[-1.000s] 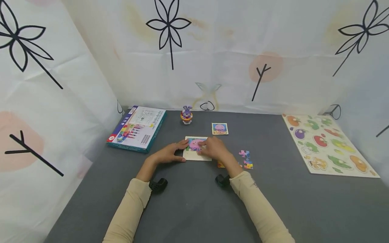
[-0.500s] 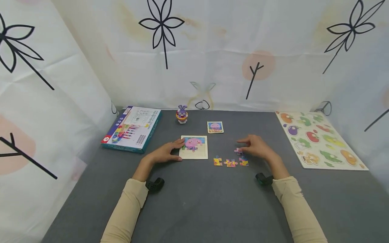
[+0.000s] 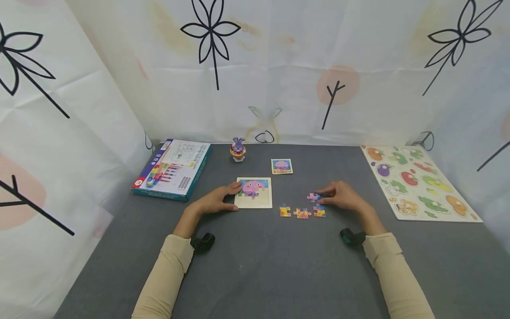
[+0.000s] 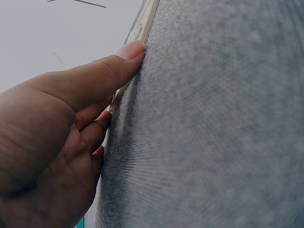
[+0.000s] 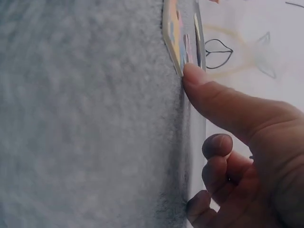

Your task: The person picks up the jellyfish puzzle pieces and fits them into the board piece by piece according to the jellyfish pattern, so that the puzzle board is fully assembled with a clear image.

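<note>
A square wooden puzzle board (image 3: pixel 262 202) lies on the grey table, a pink cartoon figure filling its upper part and bare wood its lower part. My left hand (image 3: pixel 215 199) rests at its left side; the fingertips touch the upper left and the thumb (image 4: pixel 107 73) meets the edge. To the right, several colourful jigsaw pieces lie flat: a yellow one (image 3: pixel 285 211), a pink-and-yellow one (image 3: pixel 302 213) and a blue-and-yellow one (image 3: pixel 319 211). With index finger and thumb, my right hand (image 3: pixel 342 196) pinches the right side of a pink-and-blue puzzle piece (image 3: pixel 312 197).
Behind the board lies a small picture card (image 3: pixel 281 166) with the pink figure. A purple rabbit figurine (image 3: pixel 237 149) stands at the back. A flat box (image 3: pixel 173 168) lies at left, a vegetable puzzle board (image 3: pixel 418 184) at right. A white patterned cloth (image 3: pixel 279 57) hangs behind.
My right hand has left the puzzle board and moved right to the loose pieces, then slightly further right around the pink-and-blue piece. The left hand stays at the board's edge.
</note>
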### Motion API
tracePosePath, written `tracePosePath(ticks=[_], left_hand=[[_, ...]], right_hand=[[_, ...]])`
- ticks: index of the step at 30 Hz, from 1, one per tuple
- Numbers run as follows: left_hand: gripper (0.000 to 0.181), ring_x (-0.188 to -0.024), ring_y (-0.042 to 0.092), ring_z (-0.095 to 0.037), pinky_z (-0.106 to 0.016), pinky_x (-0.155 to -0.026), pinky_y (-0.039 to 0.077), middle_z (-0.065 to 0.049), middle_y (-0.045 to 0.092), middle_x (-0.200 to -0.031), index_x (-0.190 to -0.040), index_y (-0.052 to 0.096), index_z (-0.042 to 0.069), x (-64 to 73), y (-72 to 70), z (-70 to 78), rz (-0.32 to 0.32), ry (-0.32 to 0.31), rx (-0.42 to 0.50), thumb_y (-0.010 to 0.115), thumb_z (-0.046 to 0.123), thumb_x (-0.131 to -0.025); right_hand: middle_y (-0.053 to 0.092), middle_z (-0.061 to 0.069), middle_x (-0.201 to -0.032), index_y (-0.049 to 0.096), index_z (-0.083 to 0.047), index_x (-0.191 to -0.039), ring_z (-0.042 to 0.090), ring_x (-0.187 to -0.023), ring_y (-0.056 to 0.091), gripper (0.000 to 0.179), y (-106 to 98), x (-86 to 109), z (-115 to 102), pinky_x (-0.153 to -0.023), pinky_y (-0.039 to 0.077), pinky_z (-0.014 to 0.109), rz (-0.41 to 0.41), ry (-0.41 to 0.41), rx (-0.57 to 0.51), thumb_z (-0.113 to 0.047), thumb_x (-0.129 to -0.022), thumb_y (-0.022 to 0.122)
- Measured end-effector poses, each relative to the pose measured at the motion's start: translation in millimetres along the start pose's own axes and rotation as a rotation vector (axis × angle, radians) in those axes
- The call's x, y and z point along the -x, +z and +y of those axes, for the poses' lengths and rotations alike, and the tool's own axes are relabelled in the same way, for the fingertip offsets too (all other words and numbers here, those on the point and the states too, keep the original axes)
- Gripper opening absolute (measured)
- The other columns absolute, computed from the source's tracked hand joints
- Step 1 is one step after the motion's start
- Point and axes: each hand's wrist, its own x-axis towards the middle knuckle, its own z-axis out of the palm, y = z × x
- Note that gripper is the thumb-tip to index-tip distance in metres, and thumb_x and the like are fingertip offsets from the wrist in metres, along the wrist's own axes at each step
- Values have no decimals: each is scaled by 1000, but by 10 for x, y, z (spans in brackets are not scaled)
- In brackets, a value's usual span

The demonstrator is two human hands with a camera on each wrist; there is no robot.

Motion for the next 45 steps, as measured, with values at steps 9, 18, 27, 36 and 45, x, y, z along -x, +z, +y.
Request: tracePosePath(ticks=[9,18,27,36,45], left_hand=[[71,-142,13,-30,-53,-112,12,-11,17,-154,-143,30,4,20,-43,-7,1,-11,-1,66,25,-85],[71,-142,14,-30,-53,-112,14,-11,18,-153,-143,31,5,17,-72,24,-6,2,-1,65,27,-85],[71,-142,13,-28,-51,-113,11,-9,18,-154,-143,31,6,-50,-1,12,-15,-6,-29,65,27,-85],[72,-143,12,-26,-49,-114,10,-7,17,-154,-144,30,8,-37,9,38,-17,-26,-32,65,28,-84],[72,-143,12,-26,-50,-114,11,-6,16,-155,-144,29,10,-9,-3,21,-22,-48,-23,65,30,-85]], right_hand=[[67,11,-83,73,-3,-98,31,-86,57,26,-1,-76,17,-70,44,37,10,-35,-56,-14,-74,75],[38,-3,-63,71,0,-97,4,-57,30,25,95,-205,-129,-52,26,21,57,-156,-43,-14,-77,74],[49,0,-66,71,-3,-100,9,-57,37,26,405,-578,-689,-64,38,29,-11,-165,-68,-17,-78,73],[38,-4,-57,72,0,-97,9,-53,30,24,598,-819,-935,-58,30,22,-93,-235,-117,-12,-76,74],[44,1,-65,66,-2,-113,11,-55,31,31,630,-863,-1034,-52,30,22,-184,-230,-156,-9,-83,67]])
